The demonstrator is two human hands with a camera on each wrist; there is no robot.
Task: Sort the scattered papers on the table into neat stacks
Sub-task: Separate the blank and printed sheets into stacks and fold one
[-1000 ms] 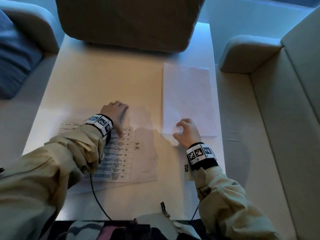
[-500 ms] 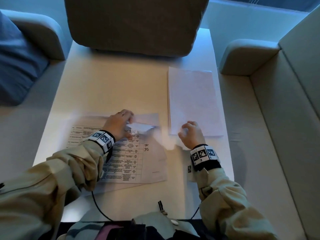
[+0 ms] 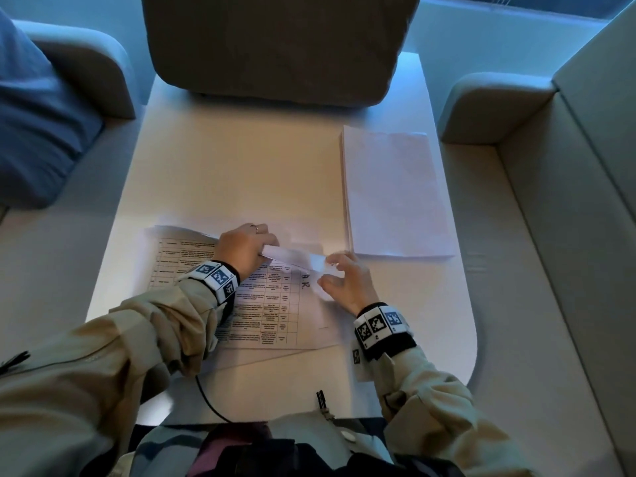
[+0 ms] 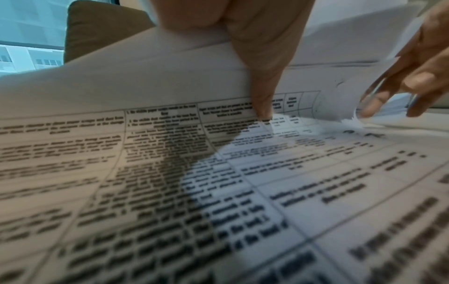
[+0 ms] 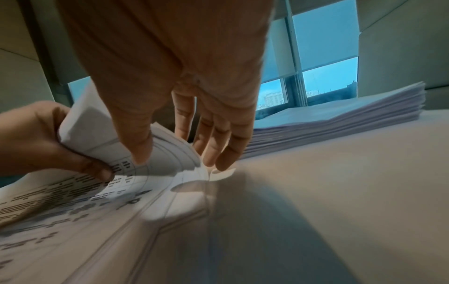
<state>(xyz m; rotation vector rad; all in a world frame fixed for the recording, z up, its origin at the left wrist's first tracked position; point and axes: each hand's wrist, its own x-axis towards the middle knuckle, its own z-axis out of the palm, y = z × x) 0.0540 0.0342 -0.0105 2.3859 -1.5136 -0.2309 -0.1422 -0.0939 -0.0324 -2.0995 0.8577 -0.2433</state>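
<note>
A loose pile of printed table sheets (image 3: 272,308) lies fanned at the near left of the white table (image 3: 241,160). My left hand (image 3: 266,251) grips the far edge of the top sheet (image 4: 170,92), which is lifted and curled back; its thumb (image 4: 261,80) lies on the printed side. My right hand (image 3: 327,273) holds the sheet's raised right corner (image 5: 170,159) between thumb (image 5: 138,146) and fingers (image 5: 218,149). A neat stack of plain-side-up paper (image 3: 395,194) (image 5: 340,119) lies squared up at the far right of the table.
A brown cushion (image 3: 275,43) overhangs the table's far edge. Grey sofa seats and armrests (image 3: 488,105) flank the table on both sides, and a blue cushion (image 3: 38,125) lies at the left. A thin black cable (image 3: 206,397) runs off the near edge.
My left hand has lifted and curled the top sheet's far edge. My right hand has left the neat stack and moved left to the sheet's raised corner.
</note>
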